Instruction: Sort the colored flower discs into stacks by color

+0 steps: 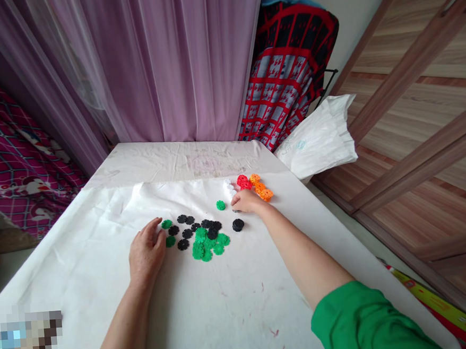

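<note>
My left hand (145, 249) rests on the cloth at the left of the loose plastic interlocking discs, thumb and fingers apart. Its fingertips lie beside a green disc (167, 224), with another green disc (170, 241) near the thumb. Farther right, my right hand (247, 201) has its fingers pinched together, and a dark edge, apparently a black disc (236, 211), shows under the fingertips. White discs (228, 188) stand just beyond those fingers. Loose black discs (187, 233) and a heap of green discs (206, 244) lie between my hands. A black stack (238, 225) sits below my right hand.
Red discs (243, 182) and orange discs (261, 189) are grouped past my right hand. A small green stack (220, 205) stands left of it. The white cloth (211, 314) covers the table and is wrinkled at the back. A white bag (322, 136) is beyond the right edge.
</note>
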`<control>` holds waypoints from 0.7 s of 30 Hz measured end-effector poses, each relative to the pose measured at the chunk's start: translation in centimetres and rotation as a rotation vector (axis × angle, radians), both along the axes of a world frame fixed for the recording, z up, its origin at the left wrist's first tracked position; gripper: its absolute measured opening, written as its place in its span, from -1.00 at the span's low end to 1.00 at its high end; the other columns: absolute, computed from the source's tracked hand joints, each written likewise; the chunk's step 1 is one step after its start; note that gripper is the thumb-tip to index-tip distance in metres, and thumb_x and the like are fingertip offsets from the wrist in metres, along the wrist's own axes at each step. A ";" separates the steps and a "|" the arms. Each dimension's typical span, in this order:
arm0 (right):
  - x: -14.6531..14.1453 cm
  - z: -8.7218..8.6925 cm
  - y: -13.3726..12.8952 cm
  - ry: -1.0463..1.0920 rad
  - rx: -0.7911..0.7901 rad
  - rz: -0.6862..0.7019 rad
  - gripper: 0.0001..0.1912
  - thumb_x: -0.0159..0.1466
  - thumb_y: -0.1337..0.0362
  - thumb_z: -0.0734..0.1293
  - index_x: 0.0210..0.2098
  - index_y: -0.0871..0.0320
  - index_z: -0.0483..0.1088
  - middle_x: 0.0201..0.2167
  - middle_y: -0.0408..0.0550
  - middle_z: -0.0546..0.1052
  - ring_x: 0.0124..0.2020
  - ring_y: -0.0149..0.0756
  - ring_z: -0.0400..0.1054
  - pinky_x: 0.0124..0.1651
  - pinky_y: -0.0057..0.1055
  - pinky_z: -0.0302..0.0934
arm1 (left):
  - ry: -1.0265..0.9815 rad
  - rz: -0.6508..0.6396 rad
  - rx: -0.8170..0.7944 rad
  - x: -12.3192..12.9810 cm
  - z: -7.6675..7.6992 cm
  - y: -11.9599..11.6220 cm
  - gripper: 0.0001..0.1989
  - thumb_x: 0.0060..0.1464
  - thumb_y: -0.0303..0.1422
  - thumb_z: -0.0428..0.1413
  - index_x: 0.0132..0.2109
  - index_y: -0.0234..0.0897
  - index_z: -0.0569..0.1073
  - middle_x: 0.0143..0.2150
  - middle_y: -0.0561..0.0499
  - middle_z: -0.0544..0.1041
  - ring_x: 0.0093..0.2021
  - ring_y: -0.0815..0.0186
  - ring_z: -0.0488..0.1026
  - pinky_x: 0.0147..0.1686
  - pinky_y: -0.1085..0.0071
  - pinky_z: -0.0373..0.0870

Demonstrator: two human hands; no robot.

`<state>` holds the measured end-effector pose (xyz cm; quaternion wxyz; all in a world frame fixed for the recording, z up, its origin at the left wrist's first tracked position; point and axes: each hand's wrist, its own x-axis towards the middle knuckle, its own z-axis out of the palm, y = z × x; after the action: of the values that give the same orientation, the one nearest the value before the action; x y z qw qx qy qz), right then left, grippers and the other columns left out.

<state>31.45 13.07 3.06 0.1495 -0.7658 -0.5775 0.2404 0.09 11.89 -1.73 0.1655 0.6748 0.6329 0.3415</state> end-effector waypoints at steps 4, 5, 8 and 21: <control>1.5 0.3 -2.9 0.321 0.073 -0.080 -0.83 0.11 0.29 0.42 -0.29 0.16 0.59 -0.38 -0.08 0.63 -0.45 -0.45 0.43 -0.46 -0.57 0.23 | 0.014 -0.008 -0.038 0.0 0.1 -0.1 -0.59 0.12 -0.27 0.00 0.09 -0.15 0.50 0.00 -0.06 0.61 -0.07 0.18 0.53 0.01 0.23 0.43; 1.5 0.1 -3.6 0.448 0.080 -0.110 -0.83 0.09 0.28 0.44 -0.31 0.18 0.59 -0.38 -0.07 0.63 -0.46 -0.46 0.42 -0.48 -0.58 0.21 | 0.018 -0.009 -0.039 0.0 0.1 0.0 -0.59 0.12 -0.27 0.00 0.09 -0.16 0.50 0.01 -0.06 0.60 -0.07 0.17 0.53 0.00 0.23 0.43; 1.2 -0.6 -5.2 0.706 0.086 -0.186 -0.82 0.01 0.27 0.50 -0.38 0.20 0.58 -0.42 -0.06 0.61 -0.52 -0.48 0.35 -0.51 -0.58 0.19 | 0.035 -0.009 -0.026 0.0 0.1 0.0 -0.59 0.12 -0.27 0.00 0.09 -0.16 0.50 0.02 -0.07 0.60 -0.07 0.17 0.53 -0.01 0.23 0.43; 0.4 -1.2 -5.9 0.579 0.131 -0.228 -0.83 0.08 0.21 0.42 -0.40 0.19 0.58 -0.48 -0.16 0.59 -0.41 -0.39 0.41 -0.22 -0.45 0.26 | 0.040 -0.011 -0.030 -0.1 0.0 0.0 -0.59 0.12 -0.27 0.00 0.09 -0.15 0.51 0.01 -0.06 0.60 -0.08 0.17 0.53 0.00 0.23 0.43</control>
<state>31.85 7.19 1.82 0.3825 -0.7140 -0.4356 0.3926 -0.01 11.92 -1.73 0.1649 0.6822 0.6376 0.3175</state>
